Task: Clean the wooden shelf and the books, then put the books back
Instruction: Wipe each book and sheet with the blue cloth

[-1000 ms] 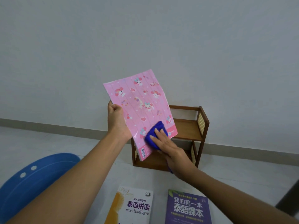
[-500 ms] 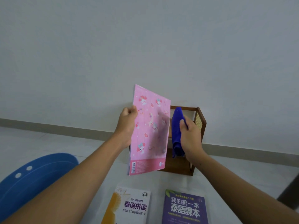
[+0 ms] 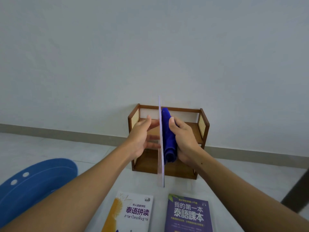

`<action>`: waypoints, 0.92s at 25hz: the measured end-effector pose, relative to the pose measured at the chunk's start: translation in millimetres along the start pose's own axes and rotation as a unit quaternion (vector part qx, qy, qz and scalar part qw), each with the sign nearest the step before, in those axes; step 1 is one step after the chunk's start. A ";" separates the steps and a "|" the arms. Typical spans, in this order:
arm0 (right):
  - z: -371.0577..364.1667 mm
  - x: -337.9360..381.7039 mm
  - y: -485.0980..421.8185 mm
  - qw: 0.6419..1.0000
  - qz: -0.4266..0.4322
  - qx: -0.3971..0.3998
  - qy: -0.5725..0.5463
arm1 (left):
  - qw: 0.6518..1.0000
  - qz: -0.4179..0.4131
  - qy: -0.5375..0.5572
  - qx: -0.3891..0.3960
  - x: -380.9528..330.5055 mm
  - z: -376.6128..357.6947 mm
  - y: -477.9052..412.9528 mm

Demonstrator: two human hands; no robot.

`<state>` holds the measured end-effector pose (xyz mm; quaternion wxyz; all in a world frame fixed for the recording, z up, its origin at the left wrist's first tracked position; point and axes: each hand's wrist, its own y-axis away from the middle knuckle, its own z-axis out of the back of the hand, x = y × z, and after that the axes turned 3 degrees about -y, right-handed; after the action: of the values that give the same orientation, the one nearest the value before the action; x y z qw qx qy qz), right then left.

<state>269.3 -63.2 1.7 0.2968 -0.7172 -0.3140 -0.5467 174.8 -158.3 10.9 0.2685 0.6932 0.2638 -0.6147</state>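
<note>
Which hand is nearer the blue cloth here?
Right. The right hand grips the blue cloth against the thin book; the left hand is on the book's other side.

From here I see a deep blue cloth [image 3: 168, 141], a brown shelf [image 3: 194, 131] with pale woven side panels, a white book [image 3: 133, 213] with a yellow motif and purple title, a purple book [image 3: 189, 215] lettered white, a blue disc [image 3: 38, 183] with two white dots, and a pale grey wall [image 3: 150, 47].

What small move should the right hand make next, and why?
Probably slide the blue cloth down the right face of the thin book: the right hand presses it there, while the left hand braces the other side.
</note>
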 end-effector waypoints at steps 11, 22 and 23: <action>21.3 -0.8 -5.4 0.983 -0.012 -0.057 0.173 | 0.996 0.061 -0.051 0.029 17.4 -1.5 -6.4; 72.9 -1.2 3.3 0.978 -0.036 -0.098 0.182 | 0.949 0.214 -0.226 -0.047 67.6 17.3 -26.3; 79.5 -3.4 3.8 0.971 -0.037 -0.099 0.216 | 0.947 0.202 -0.244 -0.059 73.7 14.8 -27.9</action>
<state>319.0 -4.9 -19.9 0.2647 -0.5961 -0.2136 -0.7273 152.6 -146.0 -65.2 0.4837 0.5435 0.0808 -0.6813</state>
